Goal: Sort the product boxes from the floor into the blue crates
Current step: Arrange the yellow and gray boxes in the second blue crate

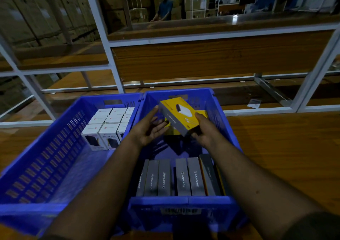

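Head view: two blue crates [55, 159] sit side by side on the wooden tabletop [287, 148]. Over the right crate [223, 114], the right hand [204, 132] grips a yellow-and-grey box [179, 115]; the left hand [150, 127], fingers spread, touches its far corner.

A white metal rack [103, 37] with wooden shelves [211, 57] stands ahead; behind it, a person [164, 6] at stacked cartons [36, 19].
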The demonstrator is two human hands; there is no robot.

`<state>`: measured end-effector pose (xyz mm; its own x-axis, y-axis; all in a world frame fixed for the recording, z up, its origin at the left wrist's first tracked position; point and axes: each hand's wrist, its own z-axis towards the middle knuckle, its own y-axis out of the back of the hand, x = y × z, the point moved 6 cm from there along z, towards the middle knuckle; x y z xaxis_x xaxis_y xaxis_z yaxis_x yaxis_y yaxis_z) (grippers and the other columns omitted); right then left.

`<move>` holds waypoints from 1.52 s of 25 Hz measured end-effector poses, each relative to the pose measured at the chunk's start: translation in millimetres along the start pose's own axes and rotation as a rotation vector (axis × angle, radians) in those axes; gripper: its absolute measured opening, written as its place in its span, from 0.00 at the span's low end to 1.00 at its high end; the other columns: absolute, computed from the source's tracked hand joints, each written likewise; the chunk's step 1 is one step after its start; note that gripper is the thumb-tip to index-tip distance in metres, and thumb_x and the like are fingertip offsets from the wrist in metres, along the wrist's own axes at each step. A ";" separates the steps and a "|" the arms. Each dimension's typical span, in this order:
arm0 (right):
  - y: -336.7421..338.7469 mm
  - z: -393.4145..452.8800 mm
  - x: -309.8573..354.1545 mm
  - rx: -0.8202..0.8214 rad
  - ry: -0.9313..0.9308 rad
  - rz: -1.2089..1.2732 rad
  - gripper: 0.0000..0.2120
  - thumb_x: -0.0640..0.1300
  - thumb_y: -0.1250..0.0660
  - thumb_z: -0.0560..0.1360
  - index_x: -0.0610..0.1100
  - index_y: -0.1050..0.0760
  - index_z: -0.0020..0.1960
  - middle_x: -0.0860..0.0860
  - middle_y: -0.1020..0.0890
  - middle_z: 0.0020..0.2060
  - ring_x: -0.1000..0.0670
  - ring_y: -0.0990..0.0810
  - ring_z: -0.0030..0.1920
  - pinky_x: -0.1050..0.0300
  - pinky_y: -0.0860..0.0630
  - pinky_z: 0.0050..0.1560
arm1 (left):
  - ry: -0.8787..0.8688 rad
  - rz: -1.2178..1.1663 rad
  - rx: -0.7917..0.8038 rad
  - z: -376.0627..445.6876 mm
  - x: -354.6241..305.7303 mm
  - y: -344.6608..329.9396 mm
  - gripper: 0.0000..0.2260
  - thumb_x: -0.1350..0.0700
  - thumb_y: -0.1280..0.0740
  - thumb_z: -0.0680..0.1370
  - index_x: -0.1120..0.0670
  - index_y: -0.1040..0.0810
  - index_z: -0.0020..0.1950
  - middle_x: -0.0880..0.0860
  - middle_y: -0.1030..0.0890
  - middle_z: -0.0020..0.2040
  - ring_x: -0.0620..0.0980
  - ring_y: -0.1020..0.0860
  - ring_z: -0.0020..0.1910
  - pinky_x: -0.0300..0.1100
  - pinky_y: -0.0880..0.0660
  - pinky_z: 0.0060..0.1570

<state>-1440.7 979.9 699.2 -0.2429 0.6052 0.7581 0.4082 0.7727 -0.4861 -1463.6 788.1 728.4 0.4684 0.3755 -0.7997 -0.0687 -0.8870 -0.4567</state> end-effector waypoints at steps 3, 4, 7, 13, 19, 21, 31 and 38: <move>-9.0 -9.2 -7.3 0.085 -0.063 0.036 0.11 0.41 0.31 0.76 0.40 0.23 0.58 0.41 0.18 0.57 0.41 0.19 0.55 0.42 0.21 0.54 | 0.025 0.180 0.082 -3.9 12.0 -21.7 0.14 0.50 0.34 0.79 0.56 0.23 0.62 0.54 0.14 0.46 0.49 0.15 0.43 0.42 0.18 0.41; -11.2 -13.1 -9.2 0.097 -0.073 -0.009 0.11 0.41 0.30 0.76 0.40 0.23 0.57 0.41 0.18 0.56 0.41 0.19 0.56 0.41 0.21 0.56 | 0.036 0.210 0.091 -5.0 15.2 -26.7 0.14 0.52 0.35 0.80 0.56 0.23 0.63 0.54 0.14 0.44 0.48 0.15 0.39 0.40 0.18 0.36; -16.2 -28.7 -7.0 0.120 -0.084 -0.132 0.15 0.48 0.28 0.74 0.43 0.23 0.57 0.43 0.17 0.52 0.43 0.18 0.53 0.43 0.20 0.55 | 0.059 0.240 0.053 -7.2 16.5 -26.9 0.08 0.54 0.38 0.81 0.56 0.23 0.56 0.53 0.16 0.33 0.47 0.18 0.28 0.36 0.23 0.24; -24.6 -31.1 12.0 0.147 0.069 -0.172 0.13 0.43 0.41 0.81 0.48 0.24 0.64 0.45 0.23 0.57 0.40 0.24 0.58 0.37 0.23 0.59 | 0.199 0.102 0.034 -9.7 15.1 -14.8 0.10 0.52 0.38 0.79 0.58 0.23 0.53 0.56 0.21 0.38 0.47 0.20 0.24 0.34 0.25 0.21; -29.4 -31.9 19.6 0.247 0.295 -0.453 0.23 0.29 0.33 0.75 0.50 0.28 0.64 0.52 0.25 0.60 0.46 0.23 0.57 0.49 0.22 0.51 | 0.355 0.070 0.087 -14.8 15.7 -3.9 0.23 0.38 0.38 0.78 0.58 0.20 0.45 0.56 0.22 0.29 0.46 0.23 0.22 0.33 0.29 0.16; -20.4 -21.4 15.6 0.217 0.301 -0.517 0.20 0.39 0.29 0.75 0.47 0.28 0.65 0.47 0.23 0.62 0.44 0.22 0.58 0.45 0.22 0.52 | 0.353 0.144 0.065 -17.9 16.8 -4.8 0.30 0.31 0.42 0.76 0.57 0.19 0.38 0.55 0.22 0.26 0.46 0.25 0.20 0.32 0.30 0.16; -2.0 -13.9 8.5 0.058 0.185 -0.524 0.17 0.50 0.27 0.74 0.45 0.25 0.59 0.49 0.21 0.35 0.53 0.28 0.27 0.62 0.32 0.29 | 0.226 0.578 -0.070 -4.7 17.0 7.6 0.43 0.22 0.54 0.69 0.59 0.23 0.50 0.56 0.21 0.31 0.44 0.28 0.19 0.31 0.32 0.18; -10.8 -16.8 5.9 0.144 0.127 -0.399 0.20 0.28 0.42 0.79 0.44 0.24 0.65 0.42 0.19 0.55 0.42 0.18 0.49 0.44 0.21 0.51 | 0.217 0.052 0.128 -8.4 9.0 -11.8 0.23 0.41 0.39 0.80 0.59 0.26 0.63 0.64 0.20 0.54 0.60 0.19 0.49 0.52 0.17 0.37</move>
<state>-1431.8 971.9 716.2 -0.2432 0.2325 0.9417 0.1750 0.9654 -0.1932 -1451.1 799.7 729.9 0.6387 0.2514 -0.7272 -0.2019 -0.8572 -0.4737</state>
